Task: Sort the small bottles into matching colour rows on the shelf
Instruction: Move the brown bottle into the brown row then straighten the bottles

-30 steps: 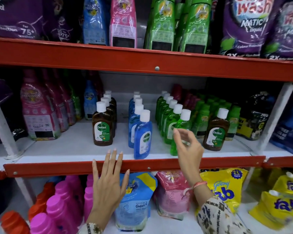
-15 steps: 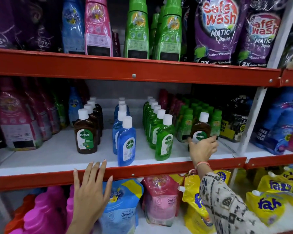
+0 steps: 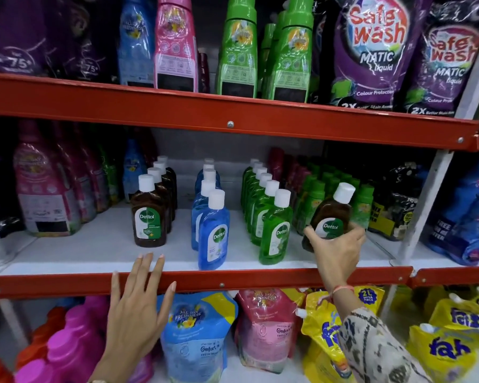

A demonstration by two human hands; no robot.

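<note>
Three front-to-back rows of small white-capped bottles stand on the white middle shelf (image 3: pixel 80 250): a brown row (image 3: pixel 149 217) on the left, a blue row (image 3: pixel 213 233) in the middle, a green row (image 3: pixel 274 230) to the right. My right hand (image 3: pixel 336 250) is shut on a lone brown bottle (image 3: pixel 333 214), which tilts to the right, just right of the green row. My left hand (image 3: pixel 137 305) rests open, fingers spread, on the shelf's red front rail (image 3: pixel 233 280), below the brown row.
Small green-capped bottles (image 3: pixel 315 200) crowd the shelf behind the held bottle. Large pink bottles (image 3: pixel 44 194) stand at the left, dark pouches (image 3: pixel 396 200) at the right. The red upper shelf beam (image 3: pixel 233 117) hangs low overhead. Refill pouches (image 3: pixel 197 333) fill the shelf below.
My right hand went from the front green bottle to the lone brown bottle on the right, closed around it and tipped it. My left hand rose onto the red rail.
</note>
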